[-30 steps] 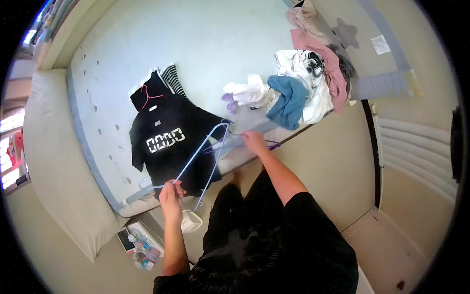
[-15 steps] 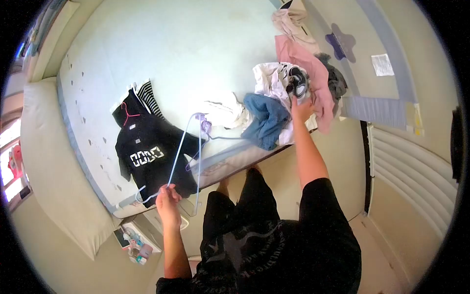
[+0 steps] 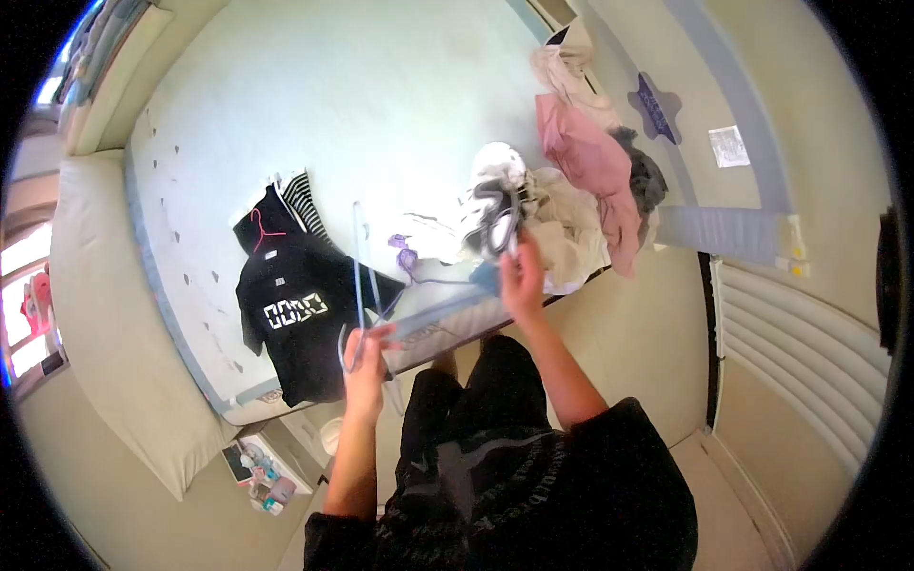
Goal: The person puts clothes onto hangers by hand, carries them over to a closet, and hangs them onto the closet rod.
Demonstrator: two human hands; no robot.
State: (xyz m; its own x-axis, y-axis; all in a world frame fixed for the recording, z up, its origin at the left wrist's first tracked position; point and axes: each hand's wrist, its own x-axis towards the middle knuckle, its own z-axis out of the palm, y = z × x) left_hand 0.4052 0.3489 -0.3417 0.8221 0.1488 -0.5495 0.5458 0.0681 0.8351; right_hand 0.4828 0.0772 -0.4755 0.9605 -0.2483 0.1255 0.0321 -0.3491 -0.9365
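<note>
Pale-blue hanger (image 3: 359,271) in the left hand's (image 3: 363,360) firm grip, long axis pointing forward; white-and-black garment (image 3: 496,195) off to its right, pinched just ahead of the nearer right hand (image 3: 522,283)

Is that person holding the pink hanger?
No, the pink hanger lies on black clothing, while the left hand holds a blue hanger and the right hand a white-and-black garment.
</note>
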